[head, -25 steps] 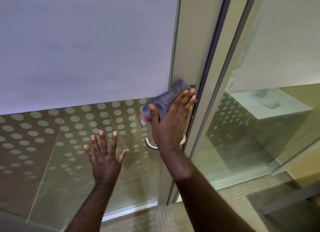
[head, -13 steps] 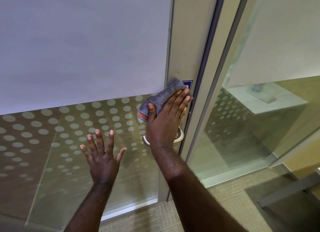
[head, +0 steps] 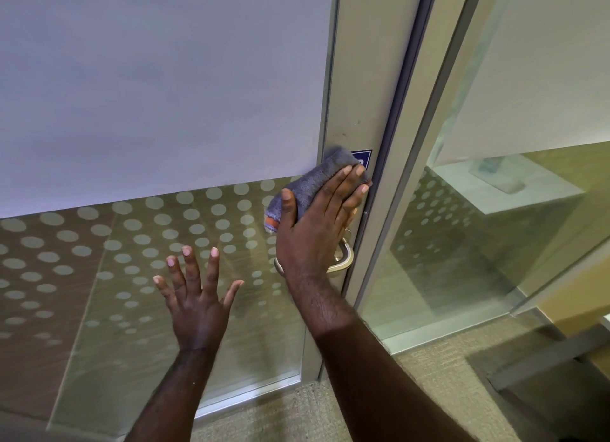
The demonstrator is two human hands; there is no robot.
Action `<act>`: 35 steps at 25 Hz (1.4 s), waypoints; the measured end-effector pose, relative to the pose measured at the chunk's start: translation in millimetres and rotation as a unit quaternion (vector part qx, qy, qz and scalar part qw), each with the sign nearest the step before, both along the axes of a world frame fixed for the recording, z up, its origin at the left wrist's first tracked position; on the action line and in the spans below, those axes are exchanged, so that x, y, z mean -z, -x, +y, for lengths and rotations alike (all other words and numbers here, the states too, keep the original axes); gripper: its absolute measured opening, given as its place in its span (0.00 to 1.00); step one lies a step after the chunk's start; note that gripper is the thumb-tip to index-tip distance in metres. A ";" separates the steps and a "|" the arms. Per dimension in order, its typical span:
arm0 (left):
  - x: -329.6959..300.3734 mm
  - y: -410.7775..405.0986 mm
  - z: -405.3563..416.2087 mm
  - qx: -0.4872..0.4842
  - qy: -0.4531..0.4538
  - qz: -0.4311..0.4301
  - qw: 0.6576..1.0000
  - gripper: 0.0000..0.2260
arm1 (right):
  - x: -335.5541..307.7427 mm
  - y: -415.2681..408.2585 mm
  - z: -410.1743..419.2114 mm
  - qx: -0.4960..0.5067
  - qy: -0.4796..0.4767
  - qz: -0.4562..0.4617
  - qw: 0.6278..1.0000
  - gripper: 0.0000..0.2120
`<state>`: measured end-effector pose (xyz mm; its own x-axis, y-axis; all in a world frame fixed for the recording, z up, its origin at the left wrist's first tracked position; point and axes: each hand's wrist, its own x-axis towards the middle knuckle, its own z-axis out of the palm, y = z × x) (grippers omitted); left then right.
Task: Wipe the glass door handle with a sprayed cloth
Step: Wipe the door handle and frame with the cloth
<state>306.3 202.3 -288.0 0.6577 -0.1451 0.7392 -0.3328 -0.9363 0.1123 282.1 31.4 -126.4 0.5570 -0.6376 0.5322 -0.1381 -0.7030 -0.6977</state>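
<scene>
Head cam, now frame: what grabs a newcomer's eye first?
The right hand at centre, pressing a grey cloth flat against the metal door frame, just above the lever handle and partly over a small blue sticker. Next, the left hand, fingers spread and holding nothing, in front of the dotted glass door lower left. The frosted white upper pane fills the top left.

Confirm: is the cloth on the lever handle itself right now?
No, the right hand presses the grey cloth flat on the door frame above the lever handle.
</scene>
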 end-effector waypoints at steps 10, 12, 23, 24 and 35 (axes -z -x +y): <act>-2.2 1.7 0.4 0.002 -0.004 0.010 1.000 0.40 | -0.4 -8.5 -6.0 0.016 0.007 -0.019 1.000 0.38; -3.4 2.3 0.3 0.003 -0.004 0.012 1.000 0.40 | 3.8 -8.7 -7.9 0.018 0.013 -0.022 1.000 0.37; -6.2 4.4 -1.0 0.009 0.005 0.014 1.000 0.40 | 32.2 3.6 17.4 -0.005 -0.099 0.028 0.995 0.33; -6.1 4.1 -0.9 0.010 0.005 0.016 1.000 0.40 | 33.6 4.0 20.5 -0.014 -0.117 0.026 0.993 0.33; -4.4 4.1 1.2 0.013 0.004 0.036 0.999 0.40 | -21.5 -10.8 21.9 -0.029 -0.144 -0.115 0.982 0.32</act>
<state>302.1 203.5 -283.6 0.7059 -0.1565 0.6908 -0.3476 -0.9263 0.1453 292.9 53.3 -105.0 0.4832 -0.7513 0.4496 0.0799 -0.4735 -0.8772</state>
